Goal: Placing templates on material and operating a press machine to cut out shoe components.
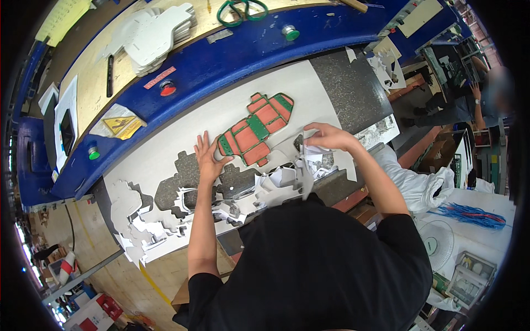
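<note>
The left fingers (200, 144) are spread and rest flat on a white sheet (182, 129); the right fingers (316, 127) pinch a thin, pale offcut (305, 171) that hangs toward the body. The red-and-green cutting die (257, 128) lies flat on the sheet between the two sets of fingers, its near-left corner just beside the left thumb and its far end ahead and to the left of the right fingers.

Plain sheet gives open room ahead and to the left of the left fingers, up to a long blue beam (221, 64) that bars the far side. Ahead of the right fingers, the sheet's edge gives way to bare, dark speckled counter (353, 83). Below the left fingers, die-shaped holes expose the same dark surface, and crumpled white scraps (279, 179) crowd the near edge between the hands, below the die.

The die blocks a straight sweep from one hand to the other. On the beam, a red button (167, 88) sits ahead and left of the left fingers. Beyond it lie a stack of white cut pieces (149, 41) and green-handled scissors (241, 14). To the right of the right forearm, a white bag (414, 185) bulges close by; a person (469, 107) is well apart, farther right.
</note>
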`<state>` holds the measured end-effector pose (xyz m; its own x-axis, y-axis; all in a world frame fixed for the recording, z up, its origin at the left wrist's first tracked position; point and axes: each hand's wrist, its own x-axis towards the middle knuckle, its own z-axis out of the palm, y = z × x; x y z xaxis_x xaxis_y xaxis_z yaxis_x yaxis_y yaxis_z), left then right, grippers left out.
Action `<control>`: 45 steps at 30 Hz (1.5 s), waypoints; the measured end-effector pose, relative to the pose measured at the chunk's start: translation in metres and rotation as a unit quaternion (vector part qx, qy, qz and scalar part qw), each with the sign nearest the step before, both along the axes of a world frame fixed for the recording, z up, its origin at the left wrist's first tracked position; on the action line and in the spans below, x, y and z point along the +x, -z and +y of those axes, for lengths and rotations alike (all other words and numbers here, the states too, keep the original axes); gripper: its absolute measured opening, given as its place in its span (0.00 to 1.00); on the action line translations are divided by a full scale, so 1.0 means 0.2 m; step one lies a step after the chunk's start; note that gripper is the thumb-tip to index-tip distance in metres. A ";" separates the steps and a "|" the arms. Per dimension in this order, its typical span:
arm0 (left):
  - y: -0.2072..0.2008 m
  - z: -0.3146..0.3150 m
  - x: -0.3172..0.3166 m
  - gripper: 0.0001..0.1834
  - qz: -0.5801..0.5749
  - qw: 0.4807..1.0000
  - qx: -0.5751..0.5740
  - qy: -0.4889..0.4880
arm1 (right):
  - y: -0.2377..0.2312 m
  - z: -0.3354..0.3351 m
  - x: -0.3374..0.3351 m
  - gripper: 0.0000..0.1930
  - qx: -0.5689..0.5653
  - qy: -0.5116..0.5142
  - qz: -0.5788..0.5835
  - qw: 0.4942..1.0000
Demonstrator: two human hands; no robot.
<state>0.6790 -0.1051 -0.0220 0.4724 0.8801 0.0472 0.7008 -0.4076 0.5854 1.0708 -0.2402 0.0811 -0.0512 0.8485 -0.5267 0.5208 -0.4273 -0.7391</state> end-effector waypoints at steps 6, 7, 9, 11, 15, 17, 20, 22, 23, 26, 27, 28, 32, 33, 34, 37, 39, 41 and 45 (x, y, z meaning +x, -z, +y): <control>-0.02 -0.01 0.00 0.48 0.015 1.000 0.005 0.003 | 0.06 0.08 -0.07 0.31 -0.089 -0.010 -0.103 0.991; -0.01 -0.01 0.00 0.48 0.009 1.000 0.002 0.006 | 0.05 0.09 -0.06 0.29 -0.064 -0.032 -0.099 0.992; -0.01 -0.01 0.00 0.48 0.011 1.000 -0.006 0.013 | -0.01 0.06 -0.01 0.26 -0.068 -0.057 -0.090 0.992; 0.01 -0.02 -0.02 0.48 0.013 1.000 -0.005 0.011 | -0.06 0.00 0.06 0.19 -0.100 -0.045 -0.051 0.993; 0.02 0.00 -0.03 0.49 0.012 1.000 -0.004 0.011 | -0.09 -0.12 0.27 0.12 -0.087 -0.140 -0.152 0.975; 0.01 0.00 -0.02 0.49 0.014 1.000 -0.004 0.005 | -0.14 -0.11 0.34 0.12 -0.185 -0.150 -0.191 0.952; 0.01 -0.02 -0.02 0.49 0.009 1.000 -0.015 -0.003 | -0.15 -0.10 0.41 0.19 -0.335 -0.157 -0.217 0.904; 0.00 -0.02 -0.02 0.50 0.011 1.000 -0.026 -0.005 | -0.15 -0.11 0.36 0.24 -0.200 -0.182 -0.507 0.819; 0.00 -0.01 -0.02 0.51 0.021 0.999 -0.033 -0.006 | -0.17 -0.04 0.33 0.30 -0.229 -0.164 -0.487 0.827; -0.02 0.00 0.02 0.52 0.028 0.999 -0.045 -0.003 | 0.02 0.10 0.29 0.40 0.096 -0.108 -0.378 0.914; -0.02 0.00 0.02 0.52 0.041 0.998 -0.049 -0.011 | 0.02 0.18 0.20 0.42 0.140 -0.116 -0.328 0.927; -0.02 -0.01 0.03 0.52 0.053 0.997 -0.052 -0.018 | 0.02 0.25 0.11 0.43 0.183 -0.122 -0.278 0.935; -0.01 -0.05 0.06 0.51 0.064 0.996 -0.054 -0.016 | 0.14 0.44 0.11 0.40 0.121 -0.086 -0.177 0.973; -0.01 -0.06 0.06 0.50 0.056 0.997 -0.055 -0.012 | 0.13 0.47 0.12 0.39 0.080 -0.085 -0.127 0.985; -0.01 -0.07 0.05 0.49 0.049 0.997 -0.057 -0.011 | 0.14 0.47 0.12 0.39 0.079 -0.089 -0.125 0.985; -0.01 -0.08 0.03 0.48 0.034 0.999 -0.040 -0.001 | 0.15 0.46 0.15 0.37 0.097 -0.127 -0.123 0.980; -0.03 -0.07 0.03 0.48 0.036 0.999 -0.039 0.004 | 0.15 0.46 0.16 0.33 0.111 -0.095 -0.089 0.985; -0.02 -0.07 0.04 0.48 0.037 0.999 -0.038 0.011 | 0.18 0.45 0.21 0.31 0.086 -0.074 -0.065 0.991; 0.00 -0.09 0.04 0.48 0.020 0.999 -0.028 0.026 | 0.21 0.41 0.22 0.25 0.072 -0.019 -0.003 0.997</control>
<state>0.6872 -0.1224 -0.0211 0.5178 0.8552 -0.0210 0.7033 -0.4116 0.5796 1.1141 -0.1575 0.0391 -0.0822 0.9125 -0.4008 0.5401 -0.2972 -0.7874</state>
